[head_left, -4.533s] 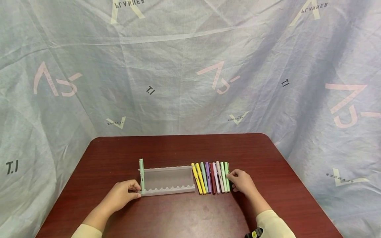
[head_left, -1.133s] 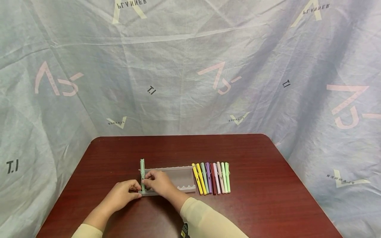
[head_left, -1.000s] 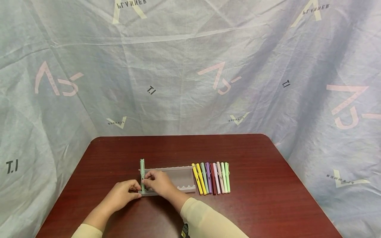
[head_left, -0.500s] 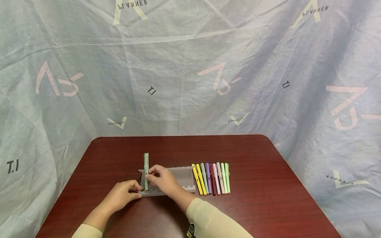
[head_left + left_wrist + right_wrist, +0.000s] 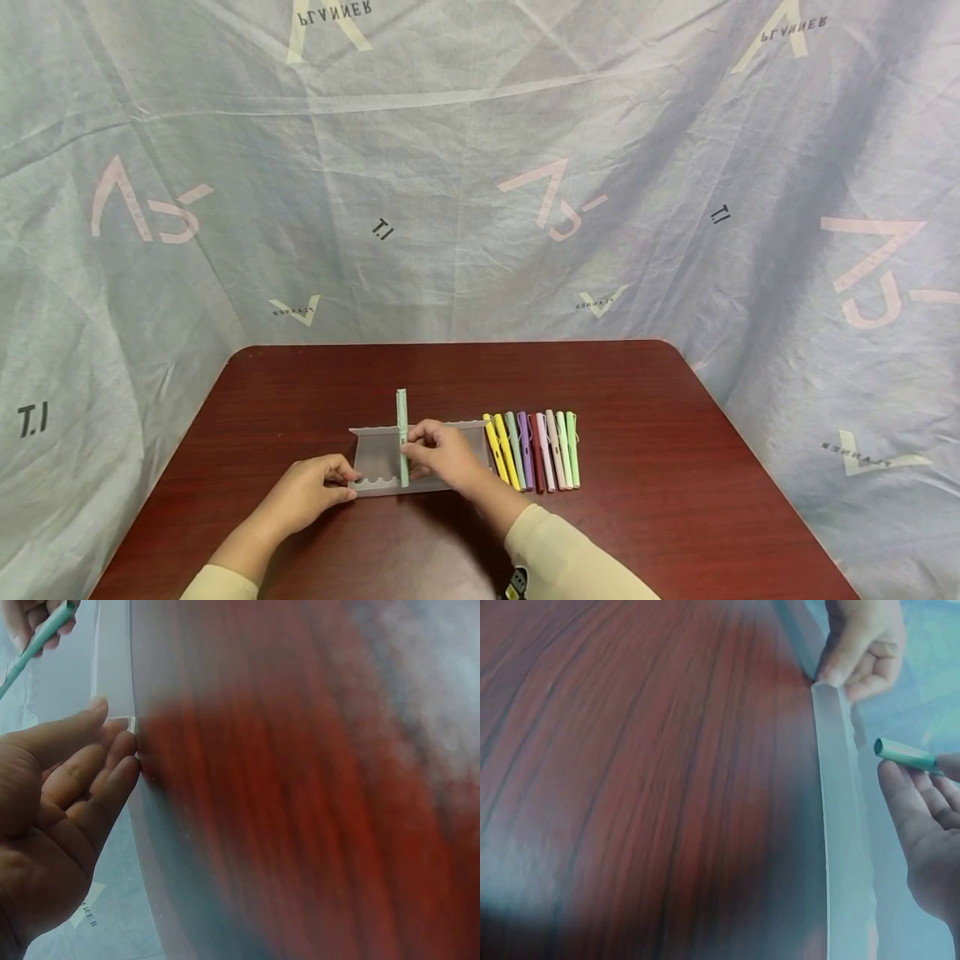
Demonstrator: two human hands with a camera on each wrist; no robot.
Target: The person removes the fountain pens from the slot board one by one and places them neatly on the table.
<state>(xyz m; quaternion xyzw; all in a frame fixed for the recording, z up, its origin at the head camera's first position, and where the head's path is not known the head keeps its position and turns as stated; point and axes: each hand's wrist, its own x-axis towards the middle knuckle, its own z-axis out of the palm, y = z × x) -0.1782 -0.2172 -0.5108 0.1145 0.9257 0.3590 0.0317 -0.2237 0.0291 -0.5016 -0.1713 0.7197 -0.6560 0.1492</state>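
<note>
My right hand point(image 5: 442, 454) pinches a pale green capped pen point(image 5: 402, 417) between thumb and fingers, upright in the head view over the left-middle part of a clear pen rack point(image 5: 375, 454) with notched edges. In the right wrist view the pen's end point(image 5: 904, 753) stands out past the fingers, beside the rack's front edge point(image 5: 840, 787). With thumb and fingertips, my left hand point(image 5: 307, 492) holds the rack's near left corner; its palm point(image 5: 45, 847) faces the left wrist camera. No pen lies in the visible notches.
Just right of the rack, several capped pens lie side by side: yellow pens point(image 5: 497, 450), a purple pen point(image 5: 527, 450), a dark red pen point(image 5: 537, 454) and light green pens point(image 5: 573, 450) among them. The reddish-brown table point(image 5: 637, 392) backs onto a grey cloth point(image 5: 450, 275).
The pale green pen, earlier upright at the rack's left end, has been lifted from its notch and moved right in my right hand. My left hand has kept its hold on the corner.
</note>
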